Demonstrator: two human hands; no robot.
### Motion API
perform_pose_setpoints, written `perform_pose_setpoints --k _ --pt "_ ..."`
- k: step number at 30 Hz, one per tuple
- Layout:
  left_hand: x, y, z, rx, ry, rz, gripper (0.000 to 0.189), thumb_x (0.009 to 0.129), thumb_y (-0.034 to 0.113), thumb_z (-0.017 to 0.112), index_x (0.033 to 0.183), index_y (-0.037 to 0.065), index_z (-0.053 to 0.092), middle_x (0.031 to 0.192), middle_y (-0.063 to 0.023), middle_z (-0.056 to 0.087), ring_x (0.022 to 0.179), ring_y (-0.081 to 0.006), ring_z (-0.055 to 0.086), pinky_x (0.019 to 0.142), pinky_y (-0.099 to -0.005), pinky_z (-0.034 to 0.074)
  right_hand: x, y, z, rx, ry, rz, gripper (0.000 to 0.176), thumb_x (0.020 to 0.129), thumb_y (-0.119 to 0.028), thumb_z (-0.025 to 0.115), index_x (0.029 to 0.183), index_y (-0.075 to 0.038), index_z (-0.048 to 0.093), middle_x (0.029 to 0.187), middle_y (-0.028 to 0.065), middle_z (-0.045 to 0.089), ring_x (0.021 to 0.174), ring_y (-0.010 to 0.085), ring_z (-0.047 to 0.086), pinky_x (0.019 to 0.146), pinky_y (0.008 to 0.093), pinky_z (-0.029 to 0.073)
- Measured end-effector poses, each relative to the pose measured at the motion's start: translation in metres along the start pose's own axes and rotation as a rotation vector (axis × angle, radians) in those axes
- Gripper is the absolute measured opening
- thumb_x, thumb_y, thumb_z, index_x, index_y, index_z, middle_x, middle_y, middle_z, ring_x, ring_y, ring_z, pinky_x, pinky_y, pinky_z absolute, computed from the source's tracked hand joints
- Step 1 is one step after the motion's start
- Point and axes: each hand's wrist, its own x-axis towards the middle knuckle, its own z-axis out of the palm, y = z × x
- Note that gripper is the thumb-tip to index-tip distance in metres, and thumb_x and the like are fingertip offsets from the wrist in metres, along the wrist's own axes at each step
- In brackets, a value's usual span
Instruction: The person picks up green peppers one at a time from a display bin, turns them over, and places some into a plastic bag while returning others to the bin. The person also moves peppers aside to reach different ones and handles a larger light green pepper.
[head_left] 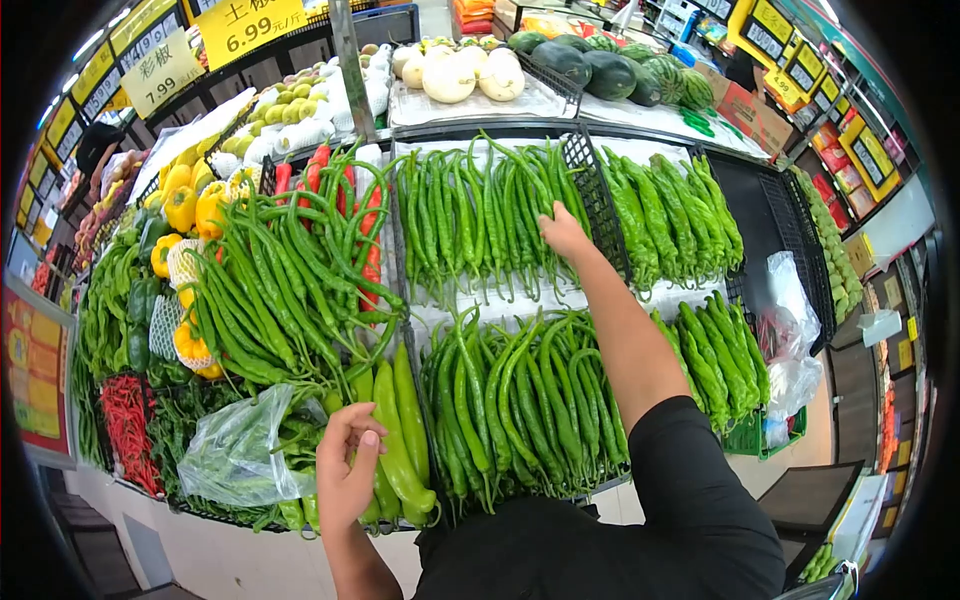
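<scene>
**A:** Where are the hands at this produce display?

**B:** The right hand (565, 235) is stretched out to the far row of long green chillies (470, 220), just left of the black mesh divider (597, 200). It lies palm down on the pods with the fingertips tucked among them. I cannot tell whether it has closed on one.

**A:** And the left?

**B:** The left hand (350, 470) is well to the near left of the divider. Its fingers are loosely curled beside a crumpled clear plastic bag (235, 450). It touches the bag's edge, but whether it grips it is unclear. Broad pale-green peppers (405, 430) lie just right of that hand.

**A:** What else is around?

**B:** A second row of chillies (530, 400) lies nearer than the divider. Yellow bell peppers (190, 205) sit far to its left.

**A:** How would this picking be done well?

**B:** In my judgement, take one firm pod near its stem rather than raking through the row, so its neighbours stay in line. Lift it clear of the mesh. It would also help to hold the bag's mouth open with the left hand.
</scene>
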Motion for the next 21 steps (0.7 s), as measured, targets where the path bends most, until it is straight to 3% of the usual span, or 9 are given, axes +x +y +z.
perform_pose_setpoints --k 2,6,10,11,17,21 --pt "0.004 -0.002 0.001 0.002 0.024 0.013 0.027 0.095 0.006 0.055 0.121 0.0 0.056 0.091 -0.006 0.062 0.075 -0.0123 0.056 0.071 -0.0262 0.047 -0.018 -0.005 -0.004 -0.123 0.017 -0.114 0.065 0.089 -0.028 0.059 0.141 0.006 0.038 0.138 0.0302 0.048 0.129 0.0436 0.045 0.106 0.0444 0.039" --pt "0.006 -0.008 0.003 0.017 0.047 0.014 0.027 0.095 0.007 0.055 0.121 0.0 0.056 0.091 -0.0059 0.062 0.075 -0.0121 0.056 0.071 -0.0261 0.047 -0.033 -0.009 -0.017 -0.33 -0.008 -0.157 0.069 0.083 -0.023 0.066 0.141 0.004 0.041 0.137 0.0276 0.048 0.127 0.0407 0.047 0.105 0.0431 0.041" --pt "0.007 -0.006 0.006 0.026 0.043 0.003 0.026 0.095 0.008 0.055 0.12 0.0 0.057 0.09 -0.0058 0.061 0.075 -0.0119 0.055 0.071 -0.0261 0.046 -0.041 -0.017 -0.024 -0.468 0.005 -0.091 0.06 0.083 -0.027 0.07 0.13 0.003 0.05 0.123 0.0256 0.059 0.116 0.0397 0.056 0.098 0.0452 0.047" --pt "0.008 -0.005 0.007 0.025 0.039 0.015 0.025 0.095 0.008 0.055 0.119 0.0 0.057 0.09 -0.0057 0.061 0.075 -0.0119 0.056 0.07 -0.0261 0.046 -0.042 -0.016 -0.022 -0.48 0.046 -0.118 0.052 0.083 -0.029 0.071 0.121 0.003 0.054 0.112 0.0243 0.064 0.109 0.0404 0.06 0.094 0.0467 0.049" --pt "0.005 -0.007 0.005 0.052 0.044 0.044 0.023 0.096 0.01 0.056 0.116 -0.001 0.059 0.088 -0.0053 0.061 0.074 -0.0118 0.056 0.07 -0.0258 0.046 -0.038 -0.02 -0.019 -0.3 0.13 -0.094 0.05 0.082 -0.027 0.073 0.118 0.003 0.057 0.109 0.0249 0.065 0.105 0.0403 0.062 0.091 0.0469 0.05" --pt "0.002 -0.011 0.005 0.098 0.026 0.039 0.021 0.096 0.01 0.055 0.114 -0.001 0.06 0.088 -0.0054 0.061 0.073 -0.0118 0.056 0.069 -0.0259 0.046 -0.036 -0.024 -0.019 -0.366 0.14 -0.117 0.049 0.081 -0.029 0.076 0.113 0.003 0.059 0.109 0.0252 0.065 0.104 0.0399 0.062 0.09 0.047 0.05"
